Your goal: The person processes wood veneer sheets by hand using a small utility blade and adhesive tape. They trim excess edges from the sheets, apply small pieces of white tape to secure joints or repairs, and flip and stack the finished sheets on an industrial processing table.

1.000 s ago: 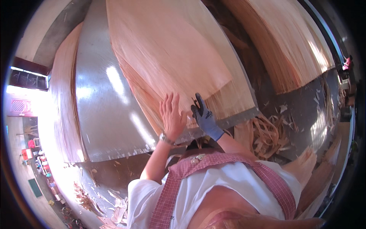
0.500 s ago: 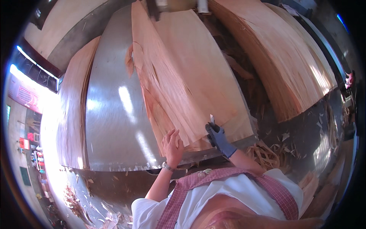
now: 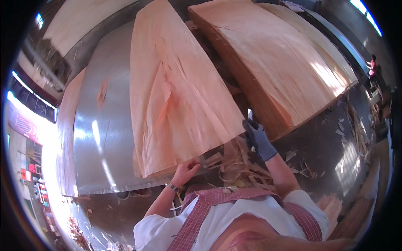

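Observation:
A broad, thin wood veneer sheet (image 3: 188, 113), pinkish tan with creases and a split in its middle, lies over the shiny metal tabletop (image 3: 98, 142). My left hand (image 3: 187, 170), bare with a metal band at the wrist, is closed on the sheet's near edge, its fingertips hidden beneath. At the sheet's right near corner is my right hand (image 3: 259, 140), in a blue-grey glove with dark fingers. It is closed around a small pale pointed thing (image 3: 250, 113), whose tip sticks up past the fingers; its kind is unclear.
A thick stack of veneer (image 3: 272, 62) stands to the right, and another stack (image 3: 65, 138) at the far left. Loose veneer strips (image 3: 238, 163) lie below my right hand. A person in red (image 3: 372, 66) is far off at the right.
My left hand has gone from lying on the veneer to gripping its near edge. My right hand has moved right and forward. The veneer now spreads wider, and the view has shifted.

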Demonstrator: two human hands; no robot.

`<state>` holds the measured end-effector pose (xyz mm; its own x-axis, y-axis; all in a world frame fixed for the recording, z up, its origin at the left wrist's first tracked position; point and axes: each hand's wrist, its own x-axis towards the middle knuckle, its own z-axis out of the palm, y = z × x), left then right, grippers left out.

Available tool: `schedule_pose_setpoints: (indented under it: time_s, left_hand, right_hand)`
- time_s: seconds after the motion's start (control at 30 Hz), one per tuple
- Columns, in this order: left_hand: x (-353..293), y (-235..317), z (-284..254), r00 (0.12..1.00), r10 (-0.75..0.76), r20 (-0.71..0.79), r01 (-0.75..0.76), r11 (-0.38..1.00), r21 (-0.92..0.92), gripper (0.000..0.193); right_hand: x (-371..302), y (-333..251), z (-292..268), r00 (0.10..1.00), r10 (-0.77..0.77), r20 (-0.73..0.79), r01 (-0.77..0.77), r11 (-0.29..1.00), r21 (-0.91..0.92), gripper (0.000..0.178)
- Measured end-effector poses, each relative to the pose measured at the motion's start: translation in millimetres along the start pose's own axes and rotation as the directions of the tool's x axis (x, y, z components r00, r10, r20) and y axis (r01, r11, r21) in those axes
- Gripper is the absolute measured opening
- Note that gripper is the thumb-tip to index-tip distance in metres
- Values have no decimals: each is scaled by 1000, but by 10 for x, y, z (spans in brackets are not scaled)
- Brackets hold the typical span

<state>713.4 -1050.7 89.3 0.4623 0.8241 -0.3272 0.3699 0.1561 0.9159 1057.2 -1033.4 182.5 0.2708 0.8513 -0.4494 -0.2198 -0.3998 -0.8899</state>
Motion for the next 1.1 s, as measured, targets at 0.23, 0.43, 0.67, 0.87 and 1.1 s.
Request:
schedule_pose_setpoints:
  time_s: [0.23, 0.43, 0.67, 0.87, 1.1]
  left_hand:
    - [634, -193, 1284, 901, -285, 326, 427, 453, -783, 100]
    - [1694, -568, 2193, 798, -601, -44, -73, -24, -997, 124]
    - [3751, -437, 3161, 658, -705, -265, -199, 176, -964, 66]
    - [4584, 439, 3691, 575, -715, -397, -290, 276, -916, 24]
    - [5088, 2011, 4938, 556, -567, -608, -576, 265, -773, 26]
  right_hand:
    - [628, -717, -2550, 984, -79, -158, 68, 995, -70, 38]
    - [1221, -1565, -4562, 947, -141, -289, 68, 966, -249, 40]
    - [1992, -2609, -6463, 903, -265, -337, 105, 899, -425, 51]
    - [2667, -3077, -7939, 870, -360, -338, 188, 874, -447, 47]
    - [3535, -3433, -9821, 882, -392, -261, 235, 847, -477, 50]
